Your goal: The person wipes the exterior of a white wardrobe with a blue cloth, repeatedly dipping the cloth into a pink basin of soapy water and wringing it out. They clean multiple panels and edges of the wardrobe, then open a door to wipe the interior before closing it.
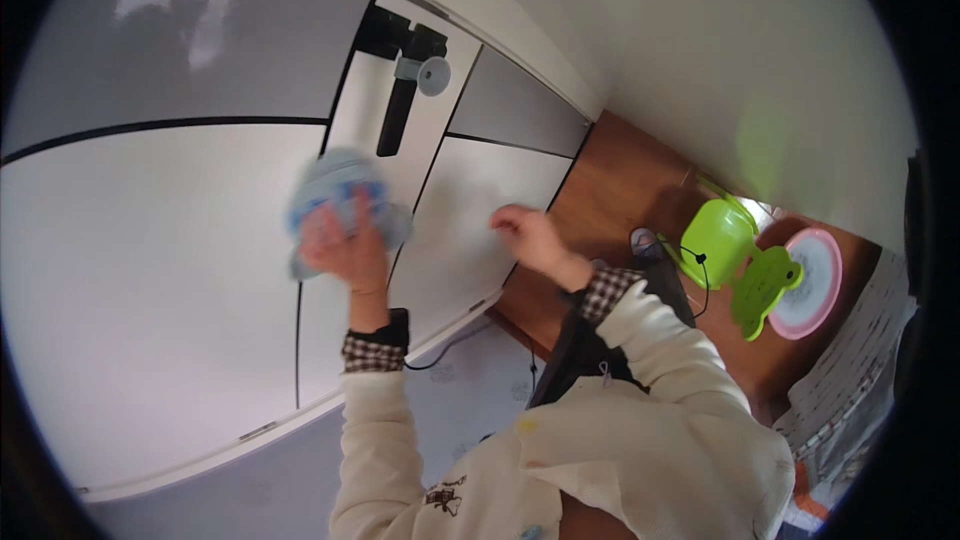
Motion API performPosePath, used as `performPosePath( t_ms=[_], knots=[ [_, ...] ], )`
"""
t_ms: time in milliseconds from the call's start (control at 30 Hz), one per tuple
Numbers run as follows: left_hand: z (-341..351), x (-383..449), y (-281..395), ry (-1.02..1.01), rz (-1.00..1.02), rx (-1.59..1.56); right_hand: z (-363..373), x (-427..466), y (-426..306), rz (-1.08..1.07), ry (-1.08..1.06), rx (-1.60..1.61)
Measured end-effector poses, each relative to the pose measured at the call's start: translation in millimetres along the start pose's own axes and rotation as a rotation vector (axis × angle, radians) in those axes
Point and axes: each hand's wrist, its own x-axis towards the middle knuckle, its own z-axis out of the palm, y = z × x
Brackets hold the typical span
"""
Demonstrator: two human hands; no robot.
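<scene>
My left hand is spread over a light blue and white cloth, blurred by motion, against the white and grey panelled door. Part of the cloth sticks out beyond the fingers on both sides. To the right, my right hand is raised in front of the door's lower panel, its fingers curled with nothing visible in them. Above the cloth is a black door handle, with a round grey disc-shaped piece attached near its base.
On the brown floor at the right are a bright green bin with its lid swung out and a pink-rimmed basin. A dark cable runs by the door's edge. Patterned fabric hangs at the far right.
</scene>
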Motion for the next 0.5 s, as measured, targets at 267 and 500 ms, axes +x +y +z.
performPosePath(
  t_ms=[267, 500],
  knots=[
    [53, 37, 115, 0.072, -0.126, -0.236, 33, 76, -15, -0.508, 0.334, -0.037],
    [102, -7, 159, -0.049, 0.034, -0.512, 57, 98, 86, -0.437, 0.394, 0.312]
  ],
)
